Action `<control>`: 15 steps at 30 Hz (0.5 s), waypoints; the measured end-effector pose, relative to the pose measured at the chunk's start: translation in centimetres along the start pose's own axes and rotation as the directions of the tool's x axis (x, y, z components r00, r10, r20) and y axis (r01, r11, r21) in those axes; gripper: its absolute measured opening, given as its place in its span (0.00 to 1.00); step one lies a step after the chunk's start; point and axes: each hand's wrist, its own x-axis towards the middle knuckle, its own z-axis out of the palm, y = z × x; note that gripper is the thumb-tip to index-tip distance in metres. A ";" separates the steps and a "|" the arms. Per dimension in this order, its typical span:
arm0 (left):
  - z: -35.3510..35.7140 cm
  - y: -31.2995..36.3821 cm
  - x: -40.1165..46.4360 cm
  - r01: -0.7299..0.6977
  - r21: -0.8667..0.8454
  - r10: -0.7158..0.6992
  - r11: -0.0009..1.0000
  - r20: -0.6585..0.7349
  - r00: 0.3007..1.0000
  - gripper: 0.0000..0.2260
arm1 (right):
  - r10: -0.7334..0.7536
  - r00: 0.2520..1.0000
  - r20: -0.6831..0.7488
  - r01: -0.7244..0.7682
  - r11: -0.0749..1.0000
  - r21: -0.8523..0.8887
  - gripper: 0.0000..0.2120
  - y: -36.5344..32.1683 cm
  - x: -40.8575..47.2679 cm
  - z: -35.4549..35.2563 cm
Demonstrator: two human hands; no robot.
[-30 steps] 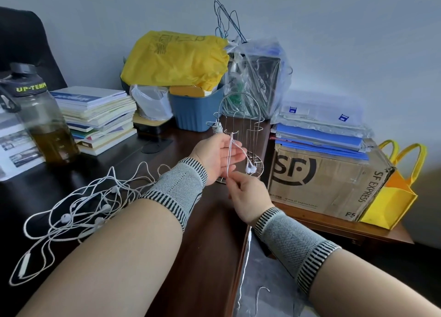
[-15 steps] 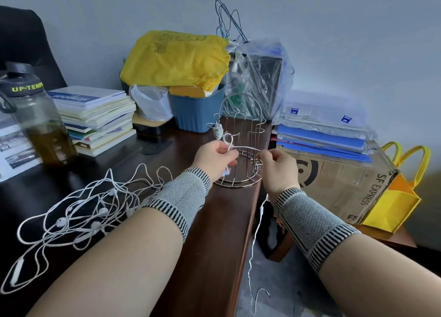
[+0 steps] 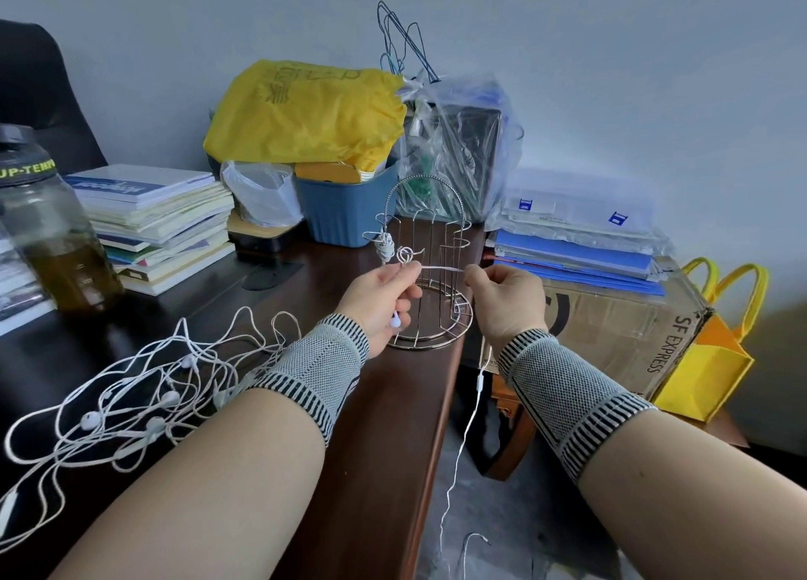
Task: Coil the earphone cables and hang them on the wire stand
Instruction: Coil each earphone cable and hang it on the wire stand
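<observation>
Left grip [image 3: 384, 300] pinches one end of a short, taut run of white earphone cable [image 3: 439, 268] between thumb and fingers, with an earbud [image 3: 395, 320] showing below the curled fingers. Right grip [image 3: 508, 300] pinches the other end of that run between thumb and forefinger; from this hand the cable drops past the edge of the worktop [image 3: 393, 426], carries an inline remote [image 3: 480, 380], and trails to the floor. Both hands are held in front of the wire stand [image 3: 430, 274], which stands upright near the worktop's right edge. One coiled earphone bundle [image 3: 386, 247] hangs from a hook on the stand's left side. A tangle of loose earphones [image 3: 144, 396] lies on the worktop beside the left forearm. Background: stacked books [image 3: 161, 221], a drinks bottle [image 3: 48, 230], a blue bin [image 3: 349, 212] beneath a yellow bag [image 3: 305, 112], and a cardboard box [image 3: 620, 330] to the right of the stand.
</observation>
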 end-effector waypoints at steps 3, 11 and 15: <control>0.1 -0.2 -0.6 -0.001 -0.078 -0.001 0.997 -0.024 1.000 0.06 | -0.015 1.000 -0.001 0.015 1.000 0.003 0.14 -0.4 -0.1 -0.1; 1.6 -1.9 -4.4 -0.105 -0.201 0.075 0.974 -0.150 0.986 0.04 | -0.049 0.996 -0.079 0.048 0.999 -0.024 0.17 -1.2 -1.2 -1.4; 2.2 -2.2 -5.9 -0.118 -0.265 0.078 0.957 -0.159 0.984 0.04 | -0.122 0.991 -0.051 0.118 0.991 -0.064 0.16 -1.4 -2.3 -2.5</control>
